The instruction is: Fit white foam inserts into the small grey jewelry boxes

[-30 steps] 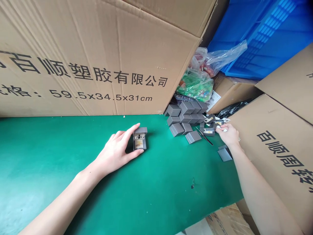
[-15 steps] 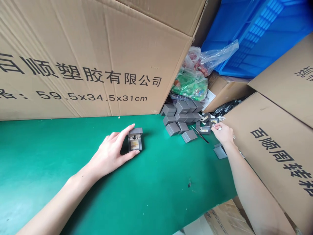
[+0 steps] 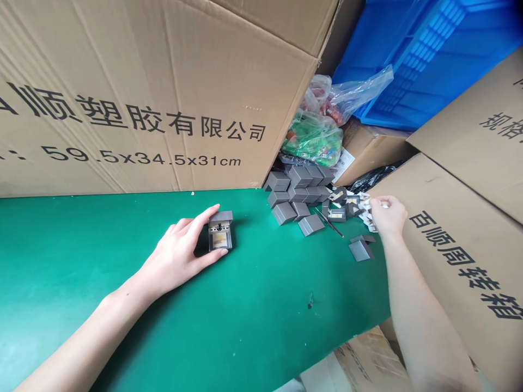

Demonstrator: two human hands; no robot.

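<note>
My left hand (image 3: 180, 251) rests on the green table (image 3: 122, 305), with thumb and forefinger round an open small grey box (image 3: 220, 232) whose lid stands up. My right hand (image 3: 388, 215) is at the right, fingers pinched on a small white piece by the edge of a cardboard box (image 3: 457, 245). A pile of closed grey boxes (image 3: 298, 193) lies between the hands at the back. Another open grey box (image 3: 337, 214) and a thin dark tool (image 3: 332, 225) lie next to the pile. A loose grey box (image 3: 360, 248) sits just below my right hand.
A large printed cardboard box (image 3: 143, 98) walls the back of the table. Blue plastic crates (image 3: 425, 49) and plastic bags of coloured parts (image 3: 316, 136) are at the back right. More cardboard (image 3: 368, 365) lies below the table's front edge.
My right hand has lifted from the open box near the pile and drawn back to the right with a small white piece pinched. The left hand keeps its hold; the view has shifted slightly.
</note>
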